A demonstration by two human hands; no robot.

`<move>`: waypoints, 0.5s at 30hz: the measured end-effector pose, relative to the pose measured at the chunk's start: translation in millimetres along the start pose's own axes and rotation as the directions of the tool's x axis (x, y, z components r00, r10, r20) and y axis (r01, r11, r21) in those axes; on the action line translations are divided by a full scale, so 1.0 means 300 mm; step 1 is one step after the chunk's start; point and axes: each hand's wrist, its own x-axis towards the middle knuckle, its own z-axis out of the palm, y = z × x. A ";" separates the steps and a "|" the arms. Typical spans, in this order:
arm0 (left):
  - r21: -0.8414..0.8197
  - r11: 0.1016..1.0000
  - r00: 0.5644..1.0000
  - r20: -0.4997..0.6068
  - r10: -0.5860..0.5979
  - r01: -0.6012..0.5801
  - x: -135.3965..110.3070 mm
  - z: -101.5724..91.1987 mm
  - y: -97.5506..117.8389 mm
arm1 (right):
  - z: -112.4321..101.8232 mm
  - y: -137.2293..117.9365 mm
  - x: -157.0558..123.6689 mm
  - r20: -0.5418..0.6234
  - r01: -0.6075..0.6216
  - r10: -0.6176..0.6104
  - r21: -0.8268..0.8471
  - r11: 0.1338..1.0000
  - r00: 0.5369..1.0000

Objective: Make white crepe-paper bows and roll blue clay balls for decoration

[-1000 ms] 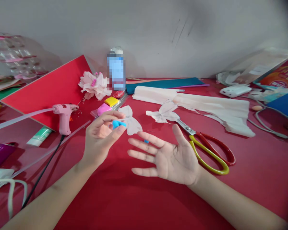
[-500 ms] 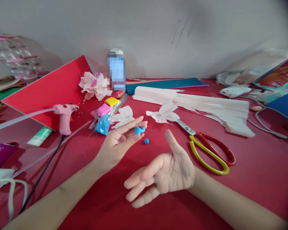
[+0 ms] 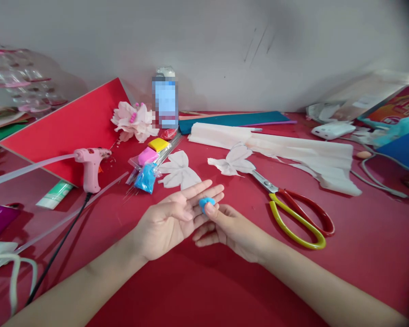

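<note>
My left hand (image 3: 168, 220) lies palm up over the red table (image 3: 197, 281), fingers stretched out flat. A small lump of blue clay (image 3: 205, 201) rests on its fingertips. My right hand (image 3: 233, 230) is turned palm down beside it, thumb and fingers closed on the blue clay and pressing it against the left fingers. A white paper butterfly shape (image 3: 179, 173) lies just beyond my left fingers. Red and yellow scissors (image 3: 295, 213) lie to the right of my right hand.
Blue (image 3: 145, 178), pink (image 3: 147, 155) and yellow (image 3: 158, 144) clay packets lie behind the hands. A pink glue gun (image 3: 90, 164) with a cord stands at left by a red board (image 3: 64, 127). A paper flower (image 3: 133, 120), a bottle (image 3: 165, 97), folded crepe paper (image 3: 293, 152) and a second butterfly shape (image 3: 233, 161) sit further back.
My left hand has flattened out, palm up. My right hand turned over from palm up and came in onto the blue clay. The tiny blue ball seen on the table is gone from view.
</note>
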 end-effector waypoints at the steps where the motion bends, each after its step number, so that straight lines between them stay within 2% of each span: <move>1: 0.011 1.000 1.000 0.021 0.006 -0.006 -0.002 -0.001 0.003 | -0.004 -0.009 -0.002 -0.037 0.063 -0.064 -0.029 0.998 0.997; 4: 0.075 0.997 0.999 0.054 -0.010 0.006 -0.007 0.003 0.007 | -0.016 -0.031 -0.005 -0.125 0.246 -0.265 -0.149 0.958 0.956; 6: 0.122 0.992 0.997 0.075 -0.022 0.013 -0.011 0.008 0.006 | -0.019 -0.033 -0.006 -0.185 0.311 -0.354 -0.225 0.923 0.917; 8: 0.176 0.984 0.994 0.107 -0.024 0.005 -0.014 0.009 0.004 | -0.015 -0.028 -0.008 -0.196 0.315 -0.370 -0.264 0.912 0.908; 11: 0.223 0.975 0.991 0.135 -0.022 -0.009 -0.016 0.005 0.001 | -0.009 -0.027 -0.014 -0.144 0.269 -0.310 -0.246 0.931 0.940; 13: 0.174 0.985 0.990 0.138 -0.017 -0.007 -0.016 0.002 -0.001 | -0.010 -0.039 -0.018 -0.162 0.255 -0.295 -0.228 0.940 0.942; 15: 0.082 0.997 0.991 0.129 -0.020 0.009 -0.015 0.003 -0.005 | -0.012 -0.055 -0.019 -0.236 0.275 -0.330 -0.237 0.932 0.914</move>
